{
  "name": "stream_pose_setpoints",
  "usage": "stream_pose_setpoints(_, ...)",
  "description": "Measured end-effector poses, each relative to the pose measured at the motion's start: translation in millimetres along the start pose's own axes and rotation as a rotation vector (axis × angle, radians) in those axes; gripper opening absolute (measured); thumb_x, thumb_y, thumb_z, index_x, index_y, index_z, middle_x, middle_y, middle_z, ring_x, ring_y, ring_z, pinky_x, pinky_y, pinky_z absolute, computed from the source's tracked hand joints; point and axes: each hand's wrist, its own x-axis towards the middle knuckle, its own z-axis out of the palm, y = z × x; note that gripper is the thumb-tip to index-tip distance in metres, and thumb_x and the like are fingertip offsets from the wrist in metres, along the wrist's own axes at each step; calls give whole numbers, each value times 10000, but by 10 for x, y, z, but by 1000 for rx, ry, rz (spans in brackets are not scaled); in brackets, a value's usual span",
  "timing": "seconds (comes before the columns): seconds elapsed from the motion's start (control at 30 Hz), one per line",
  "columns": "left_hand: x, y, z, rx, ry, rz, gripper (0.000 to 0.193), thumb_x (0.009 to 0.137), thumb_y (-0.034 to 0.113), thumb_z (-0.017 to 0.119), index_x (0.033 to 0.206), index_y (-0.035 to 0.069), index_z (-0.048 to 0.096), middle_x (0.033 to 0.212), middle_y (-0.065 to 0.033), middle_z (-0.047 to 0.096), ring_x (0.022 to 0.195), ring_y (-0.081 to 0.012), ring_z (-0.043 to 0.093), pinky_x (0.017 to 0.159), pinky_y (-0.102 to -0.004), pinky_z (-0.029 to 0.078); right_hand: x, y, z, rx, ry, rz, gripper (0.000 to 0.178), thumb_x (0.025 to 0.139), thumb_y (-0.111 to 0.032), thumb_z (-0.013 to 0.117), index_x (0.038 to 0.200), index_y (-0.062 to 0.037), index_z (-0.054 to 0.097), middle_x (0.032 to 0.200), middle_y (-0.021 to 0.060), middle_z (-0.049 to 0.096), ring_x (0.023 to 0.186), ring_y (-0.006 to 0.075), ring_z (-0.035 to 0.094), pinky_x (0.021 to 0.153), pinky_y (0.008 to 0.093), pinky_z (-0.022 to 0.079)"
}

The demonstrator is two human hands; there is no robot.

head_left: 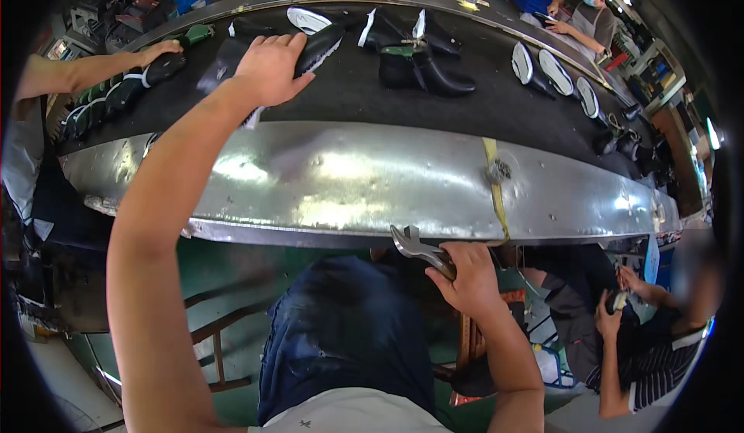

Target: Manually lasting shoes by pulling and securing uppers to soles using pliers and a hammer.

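Observation:
My left hand [269,67] reaches across the metal rim onto the black conveyor belt [434,103] and rests on a black shoe upper [319,48] lying there, fingers spread over it. My right hand [465,276] stays low, below the belt's metal edge [349,181], gripping the handle of metal lasting pincers [418,247] whose jaws point up and left. Black ankle boots [426,69] stand on the belt to the right of my left hand.
Another person's hand [159,49] touches a black shoe at the belt's left end. White-soled shoes [554,72] lie farther right. A seated person [643,348] at my right holds a small object. A masked person [589,14] works across the belt. My lap is below.

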Motion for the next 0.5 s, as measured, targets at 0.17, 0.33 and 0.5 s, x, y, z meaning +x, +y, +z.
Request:
stream_pose_setpoints(0.17,128,-23,1262,43,-205,-2,839,1024,608,450,1607,18,321,1653,-185,357,1576,-355,223,1294,-481,101,447,150,-197,55,-37,143,425,857,-221,814,1180,-13,633,996,159,679,905,394,639,844,471,488)
stream_pose_setpoints(0.33,-317,-2,1581,-327,-105,-69,568,1074,482,446,1357,37,656,1571,-234,461,1517,-378,354,1230,-479,304,1025,545,-516,75,-14,426,312,905,-188,738,1137,3,653,888,171,680,803,334,673,737,438,519)
stream_pose_setpoints(0.5,-457,43,1415,-544,-112,-183,399,1036,360,552,911,24,727,896,-215,714,887,-416,682,818,-499,542,2322,1382,-537,46,-96,565,248,950,-223,674,1002,20,661,822,168,697,787,261,722,691,386,535)
